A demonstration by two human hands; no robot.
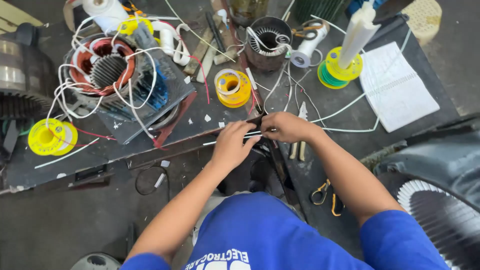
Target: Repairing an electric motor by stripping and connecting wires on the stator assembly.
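White sleeving [220, 141] pinched between both hands [257, 136].

Soft, even daylight, faint shadows, sharp centre, slight wide-angle bending toward the edges.

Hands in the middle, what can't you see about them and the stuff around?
Head view:
- Left hand and right hand cover the thin white sleeve between them; the grip is hidden.
- Pliers: jaws partly under the right hand.
- Fan: cut off by the right edge.
- Notebook: writing too small to read.
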